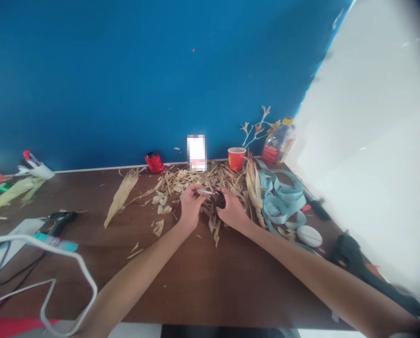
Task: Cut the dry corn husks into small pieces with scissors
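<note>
My right hand (pixel 230 209) is closed around the dark handles of a pair of scissors (pixel 217 206), whose blades point left. Just beyond the blade tips, my left hand (pixel 191 202) pinches a small pale piece that looks like dried corn husk; the fingers hide most of it. Both hands are over a heap of husk scraps (pixel 227 173) on the brown table (pixel 195 286). Several pale, petal-shaped pieces (pixel 162 199) lie left of my left hand. To the right of my right hand rests a dried corn husk (pixel 254 188).
Behind the heap stand a red paper cup (pixel 236 160) and a bottle (pixel 278 143). Blue ribbon (pixel 283 197), a white oval object (pixel 309 236) and a black glue gun (pixel 364 267) lie right. Another husk (pixel 123 195), a second glue gun (pixel 60 223) and a white cable (pixel 85 267) lie left.
</note>
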Demonstrator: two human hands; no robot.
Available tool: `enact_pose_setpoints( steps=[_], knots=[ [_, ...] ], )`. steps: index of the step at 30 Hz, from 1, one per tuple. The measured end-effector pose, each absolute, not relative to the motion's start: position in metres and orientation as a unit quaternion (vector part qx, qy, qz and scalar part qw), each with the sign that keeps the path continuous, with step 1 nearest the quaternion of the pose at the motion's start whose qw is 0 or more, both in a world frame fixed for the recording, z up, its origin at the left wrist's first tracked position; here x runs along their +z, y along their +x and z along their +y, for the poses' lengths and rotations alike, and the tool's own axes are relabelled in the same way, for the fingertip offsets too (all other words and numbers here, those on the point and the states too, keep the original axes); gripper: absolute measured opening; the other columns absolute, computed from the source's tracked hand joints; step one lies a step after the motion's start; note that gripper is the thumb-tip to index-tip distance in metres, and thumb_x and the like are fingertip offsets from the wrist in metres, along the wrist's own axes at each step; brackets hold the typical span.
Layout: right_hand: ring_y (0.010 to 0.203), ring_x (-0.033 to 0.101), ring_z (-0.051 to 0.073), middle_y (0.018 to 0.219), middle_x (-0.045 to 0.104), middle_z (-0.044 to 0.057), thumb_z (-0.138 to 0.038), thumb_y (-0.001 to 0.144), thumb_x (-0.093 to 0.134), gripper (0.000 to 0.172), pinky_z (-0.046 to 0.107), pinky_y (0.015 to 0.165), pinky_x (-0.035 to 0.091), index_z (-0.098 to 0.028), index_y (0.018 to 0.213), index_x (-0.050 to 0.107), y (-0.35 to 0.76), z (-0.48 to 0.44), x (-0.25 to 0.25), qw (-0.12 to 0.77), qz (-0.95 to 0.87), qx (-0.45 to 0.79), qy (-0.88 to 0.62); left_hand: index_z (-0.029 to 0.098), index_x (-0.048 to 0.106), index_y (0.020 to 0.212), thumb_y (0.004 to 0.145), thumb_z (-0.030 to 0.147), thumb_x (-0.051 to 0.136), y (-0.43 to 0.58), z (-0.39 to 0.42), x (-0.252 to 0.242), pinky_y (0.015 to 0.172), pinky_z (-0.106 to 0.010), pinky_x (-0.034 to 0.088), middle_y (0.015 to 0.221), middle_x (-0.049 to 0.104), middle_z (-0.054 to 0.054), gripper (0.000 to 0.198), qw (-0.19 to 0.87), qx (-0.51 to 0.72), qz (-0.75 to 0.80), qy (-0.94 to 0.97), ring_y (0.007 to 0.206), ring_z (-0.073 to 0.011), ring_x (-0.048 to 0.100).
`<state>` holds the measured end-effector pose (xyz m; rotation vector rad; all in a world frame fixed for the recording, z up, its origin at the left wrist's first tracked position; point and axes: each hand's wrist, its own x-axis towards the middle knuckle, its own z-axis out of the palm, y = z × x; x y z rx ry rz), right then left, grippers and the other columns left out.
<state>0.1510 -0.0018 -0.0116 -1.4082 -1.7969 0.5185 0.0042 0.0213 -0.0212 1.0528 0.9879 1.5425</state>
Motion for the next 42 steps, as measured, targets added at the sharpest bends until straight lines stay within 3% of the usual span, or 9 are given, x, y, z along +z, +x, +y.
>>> enact_pose_setpoints(
  steps=[8,15,23,42],
  knots=[
    [0.085,0.054,0.020,0.088,0.060,0.003,-0.018,0.068,0.055,0.038,0.030,0.079,0.042,-0.021,0.106,0.054,0.1514,-0.0016,-0.0105,0.369,-0.725,0.194,-0.549,0.017,0.057,0.095,0.064,0.017,0.073,0.0053,0.0206,-0.0170,0.077,-0.028,0.047,0.083,0.065,-0.002,0.035,0.505,0.651,0.386,0.414,0.078,-0.0128,0.061],
    [0.084,0.054,0.020,0.087,0.059,0.003,-0.018,0.066,0.054,0.035,0.030,0.077,0.042,-0.020,0.102,0.054,0.1515,-0.0017,-0.0109,0.362,-0.734,0.182,-0.546,0.017,0.057,0.095,0.067,0.017,0.072,0.0047,0.0202,-0.0166,0.077,-0.027,0.046,0.084,0.064,-0.002,0.032,0.496,0.663,0.380,0.412,0.079,-0.0128,0.060],
    [0.085,0.054,0.020,0.088,0.059,0.003,-0.018,0.066,0.054,0.038,0.031,0.079,0.042,-0.020,0.104,0.054,0.1524,-0.0002,-0.0124,0.363,-0.726,0.188,-0.553,0.019,0.057,0.106,0.066,0.015,0.072,0.0029,0.0209,-0.0189,0.080,-0.028,0.046,0.098,0.065,-0.004,0.044,0.486,0.648,0.406,0.423,0.083,-0.0131,0.061],
    [0.089,0.055,0.020,0.092,0.060,0.005,-0.016,0.067,0.054,0.037,0.030,0.081,0.041,-0.018,0.105,0.054,0.1517,-0.0007,-0.0122,0.343,-0.732,0.174,-0.562,0.018,0.053,0.104,0.063,0.011,0.068,0.0027,0.0206,-0.0189,0.076,-0.027,0.046,0.088,0.066,-0.002,0.044,0.491,0.646,0.405,0.422,0.079,-0.0128,0.061]
  ],
)
